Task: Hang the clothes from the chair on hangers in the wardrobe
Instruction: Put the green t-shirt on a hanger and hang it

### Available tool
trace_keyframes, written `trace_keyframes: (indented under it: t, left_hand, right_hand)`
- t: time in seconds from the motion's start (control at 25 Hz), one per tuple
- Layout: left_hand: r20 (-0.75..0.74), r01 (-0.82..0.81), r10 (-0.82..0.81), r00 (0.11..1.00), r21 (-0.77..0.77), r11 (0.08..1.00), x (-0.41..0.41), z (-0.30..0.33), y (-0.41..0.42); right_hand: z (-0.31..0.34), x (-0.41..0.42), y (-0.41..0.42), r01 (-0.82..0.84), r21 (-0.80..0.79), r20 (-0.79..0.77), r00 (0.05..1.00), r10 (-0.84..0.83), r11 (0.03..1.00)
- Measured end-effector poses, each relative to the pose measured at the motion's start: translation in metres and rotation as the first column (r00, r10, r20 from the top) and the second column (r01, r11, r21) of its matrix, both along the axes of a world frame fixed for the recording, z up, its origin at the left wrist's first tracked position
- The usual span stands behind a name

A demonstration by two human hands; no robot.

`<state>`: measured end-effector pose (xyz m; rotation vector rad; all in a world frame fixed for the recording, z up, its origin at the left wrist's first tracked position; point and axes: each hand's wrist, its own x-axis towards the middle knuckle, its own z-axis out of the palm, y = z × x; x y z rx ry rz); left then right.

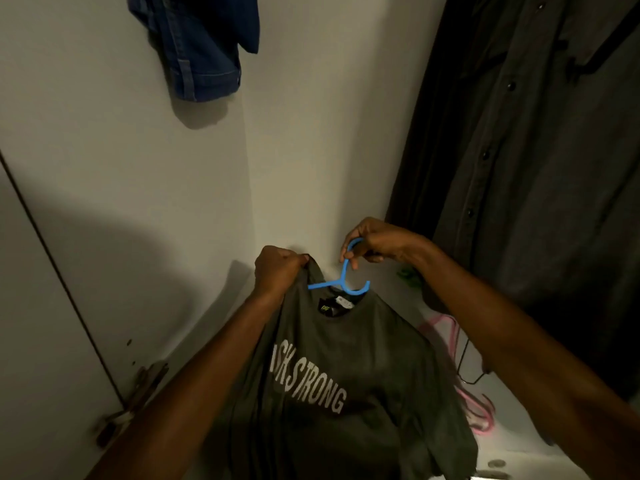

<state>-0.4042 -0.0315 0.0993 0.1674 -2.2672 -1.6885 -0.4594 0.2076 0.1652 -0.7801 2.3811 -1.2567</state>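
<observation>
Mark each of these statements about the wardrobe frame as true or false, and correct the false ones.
1. The right hand grips the hook of the blue hanger. True.
2. The left hand rests open on the wardrobe wall. False: it grips the shoulder of the grey T-shirt.
3. The T-shirt carries white lettering on its front. True.
4. The hanger in the hands is pink. False: it is blue; pink hangers lie low on the right, on the wardrobe floor.
5. A denim garment hangs at the upper left. True.
6. The dark buttoned garment lies folded on the floor. False: it hangs at the right.
</observation>
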Motion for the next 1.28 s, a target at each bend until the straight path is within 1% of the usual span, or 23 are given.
trace_keyframes:
  t: [0.08, 0.16, 0.2, 0.24, 0.32, 0.4, 0.44, 0.52, 0.56, 0.6, 0.64, 0.68, 0.72, 0.76, 0.84, 0.88, 0.92, 1.0, 1.04, 1.08, 1.16, 1.24, 1.28]
  left_hand:
    - [-0.079, -0.036, 0.029, 0.996, -0.083, 0.996, 0.007, -0.003, 0.008]
    - [-0.135, -0.059, 0.046, 0.990, -0.094, 0.994, 0.013, -0.004, 0.009]
    - [-0.136, -0.061, 0.049, 0.989, -0.092, 0.994, 0.015, -0.005, 0.007]
    - [-0.120, -0.067, 0.054, 0.991, -0.105, 0.992, 0.016, -0.007, 0.005]
    - [-0.070, -0.046, 0.036, 0.997, -0.149, 0.988, 0.021, -0.013, -0.004]
    - [0.021, 0.050, -0.047, 0.999, -0.189, 0.981, 0.027, -0.017, -0.012]
    - [0.076, 0.106, -0.092, 0.993, -0.193, 0.975, 0.028, -0.018, -0.017]
    - [0.152, 0.155, -0.129, 0.980, -0.172, 0.973, 0.032, -0.016, -0.027]
    - [0.141, 0.134, -0.105, 0.984, -0.222, 0.966, 0.033, -0.014, -0.033]
    - [0.077, 0.072, -0.046, 0.996, -0.369, 0.926, 0.032, -0.013, -0.040]
    - [-0.005, -0.010, 0.009, 1.000, -0.547, 0.837, 0.031, -0.013, -0.047]
    - [-0.069, -0.058, 0.016, 0.997, -0.662, 0.747, 0.030, -0.012, -0.052]
    - [-0.072, -0.032, -0.026, 0.997, -0.705, 0.709, 0.027, -0.011, -0.056]
    - [-0.023, 0.067, -0.116, 0.993, -0.699, 0.712, 0.026, -0.010, -0.057]
    - [0.089, 0.318, -0.331, 0.939, -0.586, 0.745, 0.025, -0.011, -0.055]
    - [0.098, 0.401, -0.411, 0.906, -0.510, 0.761, 0.024, -0.011, -0.055]
    - [0.078, 0.442, -0.459, 0.885, -0.449, 0.777, 0.023, -0.010, -0.056]
    - [0.035, 0.472, -0.496, 0.868, -0.371, 0.800, 0.023, -0.005, -0.061]
    - [0.026, 0.479, -0.502, 0.865, -0.343, 0.808, 0.023, -0.001, -0.064]
    - [0.020, 0.486, -0.508, 0.861, -0.327, 0.810, 0.025, 0.004, -0.066]
    - [0.002, 0.475, -0.501, 0.865, -0.327, 0.817, 0.028, 0.012, -0.071]
    - [-0.042, 0.430, -0.466, 0.884, -0.323, 0.843, 0.030, 0.021, -0.076]
    - [-0.066, 0.410, -0.450, 0.891, -0.315, 0.856, 0.032, 0.025, -0.077]
  right_hand:
    - [-0.002, -0.001, -0.018, -0.044, 0.056, 0.047, 0.998, 0.041, 0.997]
    - [-0.010, 0.000, -0.032, -0.069, 0.108, 0.076, 0.995, 0.061, 0.992]
    - [-0.015, 0.000, -0.036, -0.059, 0.101, 0.067, 0.996, 0.052, 0.993]
    - [-0.020, 0.001, -0.038, -0.039, 0.067, 0.047, 0.998, 0.036, 0.997]
    - [-0.023, -0.001, -0.039, 0.011, -0.049, -0.001, 1.000, -0.011, 0.999]
    - [-0.021, -0.005, -0.037, 0.073, -0.141, -0.034, 0.996, -0.079, 0.987]
    - [-0.020, -0.006, -0.037, 0.087, -0.154, -0.046, 0.994, -0.095, 0.984]
    - [-0.019, -0.006, -0.037, 0.056, -0.140, -0.072, 0.995, -0.067, 0.989]
    - [-0.019, -0.005, -0.037, 0.024, -0.130, -0.086, 0.996, -0.036, 0.991]
    - [-0.019, -0.004, -0.038, -0.006, -0.125, -0.098, 0.995, -0.007, 0.992]
    - [-0.018, -0.003, -0.037, -0.026, -0.128, -0.108, 0.994, 0.012, 0.991]
    - [-0.016, -0.002, -0.036, -0.035, -0.143, -0.115, 0.993, 0.018, 0.989]
    - [-0.013, -0.002, -0.035, -0.031, -0.164, -0.121, 0.993, 0.011, 0.986]
    - [-0.009, -0.001, -0.034, -0.021, -0.186, -0.125, 0.992, -0.003, 0.982]
    - [-0.002, 0.001, -0.030, -0.004, -0.219, -0.126, 0.992, -0.024, 0.976]
    - [-0.001, 0.003, -0.027, 0.003, -0.232, -0.121, 0.992, -0.032, 0.973]
    - [0.000, 0.007, -0.024, 0.016, -0.250, -0.111, 0.993, -0.045, 0.968]
    - [-0.003, 0.016, -0.015, 0.082, -0.302, -0.076, 0.991, -0.110, 0.950]
    - [-0.005, 0.023, -0.007, 0.128, -0.309, -0.065, 0.986, -0.155, 0.943]
    - [-0.008, 0.030, 0.001, 0.163, -0.284, -0.060, 0.981, -0.187, 0.945]
    - [-0.015, 0.043, 0.022, 0.198, -0.126, -0.057, 0.977, -0.206, 0.972]
    - [-0.026, 0.056, 0.040, 0.167, 0.060, -0.015, 0.986, -0.166, 0.984]
    - [-0.031, 0.061, 0.045, 0.149, 0.078, 0.004, 0.989, -0.149, 0.986]
